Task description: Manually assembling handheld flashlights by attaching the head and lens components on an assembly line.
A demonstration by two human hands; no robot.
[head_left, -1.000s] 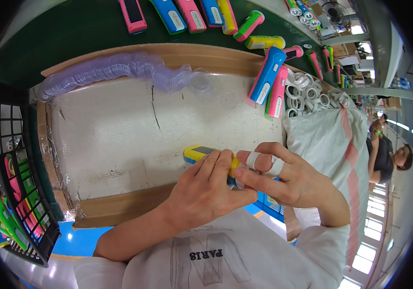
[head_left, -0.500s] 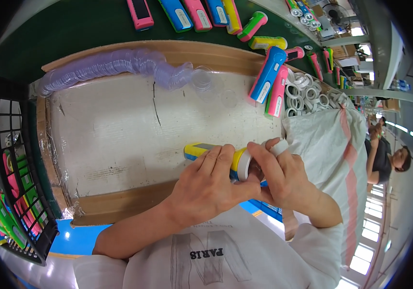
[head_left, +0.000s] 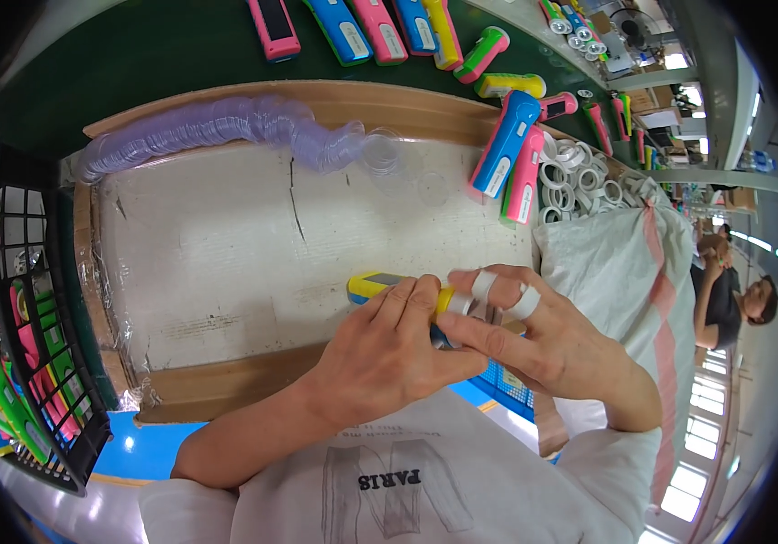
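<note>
My left hand (head_left: 384, 340) is wrapped around a yellow-and-blue flashlight (head_left: 369, 286). The flashlight lies sideways above the near edge of the cardboard tray, its dark panel end pointing left. A white ring (head_left: 460, 304) sits at its right end. My right hand (head_left: 543, 340) closes its thumb and fingers over that end, hiding much of it. White bands wrap two fingers of the right hand. A blue flashlight (head_left: 505, 145) and a pink-and-green one (head_left: 523, 177) lean together at the tray's far right corner.
A row of clear purplish discs (head_left: 217, 127) lies along the tray's (head_left: 208, 263) far side. Loose white rings (head_left: 579, 177) spill beside a white woven sack (head_left: 607, 263). At left stands a black crate (head_left: 72, 417) of flashlights. Another person (head_left: 724, 290) is at far right.
My right hand has shifted its grip on the flashlight's end, its fingers moving from the far right onto the white ring. My left hand stays nearly where it was.
</note>
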